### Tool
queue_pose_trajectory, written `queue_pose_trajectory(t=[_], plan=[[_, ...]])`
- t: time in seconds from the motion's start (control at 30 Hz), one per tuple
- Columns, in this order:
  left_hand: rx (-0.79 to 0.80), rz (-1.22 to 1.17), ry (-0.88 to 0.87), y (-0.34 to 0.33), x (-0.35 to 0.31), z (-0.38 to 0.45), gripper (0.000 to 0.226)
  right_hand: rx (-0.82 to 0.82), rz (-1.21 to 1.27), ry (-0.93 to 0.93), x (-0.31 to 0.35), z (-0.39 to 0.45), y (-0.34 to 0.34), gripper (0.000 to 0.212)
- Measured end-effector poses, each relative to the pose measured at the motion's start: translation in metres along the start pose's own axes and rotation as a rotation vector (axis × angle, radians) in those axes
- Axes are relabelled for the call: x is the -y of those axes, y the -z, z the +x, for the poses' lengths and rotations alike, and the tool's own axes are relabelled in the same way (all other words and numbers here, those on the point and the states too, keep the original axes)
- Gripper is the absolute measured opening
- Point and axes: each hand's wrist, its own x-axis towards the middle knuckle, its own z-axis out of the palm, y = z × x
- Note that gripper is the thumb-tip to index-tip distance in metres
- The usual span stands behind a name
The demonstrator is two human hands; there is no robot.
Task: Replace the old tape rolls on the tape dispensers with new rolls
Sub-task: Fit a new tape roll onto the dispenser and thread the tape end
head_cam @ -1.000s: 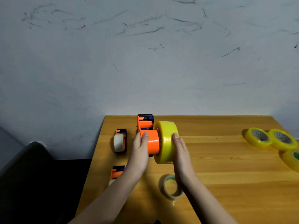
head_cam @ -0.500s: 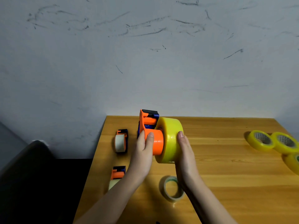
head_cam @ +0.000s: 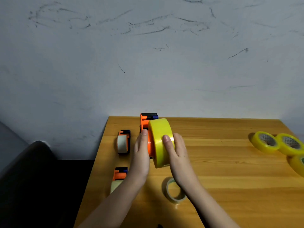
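An orange tape dispenser (head_cam: 144,122) with a black and blue front is held just above the wooden table (head_cam: 222,178). A thick new yellow tape roll (head_cam: 160,129) sits on its orange hub. My left hand (head_cam: 141,155) presses flat with straight fingers against the dispenser's left side. My right hand (head_cam: 179,153) holds the yellow roll, with the thumb on its outer band and the fingers along its right face. A thin, nearly used-up clear roll (head_cam: 175,199) lies flat on the table below my right wrist.
Two more orange dispensers with pale rolls, one (head_cam: 123,143) farther and one (head_cam: 120,175) nearer, lie near the table's left edge. Three yellow rolls (head_cam: 264,142) (head_cam: 289,143) (head_cam: 297,163) sit at the right edge. A dark chair back (head_cam: 32,170) stands left of the table.
The yellow roll has slid further left onto the orange hub, so less of the hub shows. My right thumb now lies over the roll's outer band.
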Motion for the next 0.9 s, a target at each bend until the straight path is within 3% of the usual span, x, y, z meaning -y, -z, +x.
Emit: queue_pose_trajectory(t=[0.07, 0.17, 0.23, 0.3, 0.37, 0.6, 0.77, 0.9], plan=[[0.057, -0.037, -0.022, 0.001, -0.002, -0.002, 0.042, -0.007, -0.255, 0.112, -0.008, -0.001, -0.002, 0.064], [0.128, 0.027, -0.114, 0.002, -0.004, -0.002, 0.039, -0.009, -0.286, 0.105, -0.015, 0.002, -0.003, 0.075], [0.142, 0.035, -0.136, 0.002, -0.004, -0.001, 0.041, 0.075, -0.012, -0.008, -0.011, 0.003, -0.005, 0.081], [0.158, 0.042, -0.125, 0.002, -0.002, -0.001, 0.046, 0.156, 0.398, -0.141, -0.012, 0.009, -0.006, 0.107], [0.186, 0.06, -0.114, 0.003, -0.002, -0.002, 0.041, 0.18, 0.567, -0.182, -0.013, 0.014, 0.0, 0.124], [0.223, 0.026, -0.059, 0.014, -0.005, 0.001, 0.041, 0.439, 0.374, -0.258, -0.017, 0.031, 0.027, 0.12], [0.238, -0.002, 0.016, 0.016, -0.005, 0.004, 0.042, 0.353, 0.446, -0.268, -0.014, 0.025, 0.012, 0.136], [0.232, -0.032, 0.083, 0.017, -0.005, 0.005, 0.05, 0.274, 0.508, -0.283, -0.015, 0.017, -0.008, 0.116]])
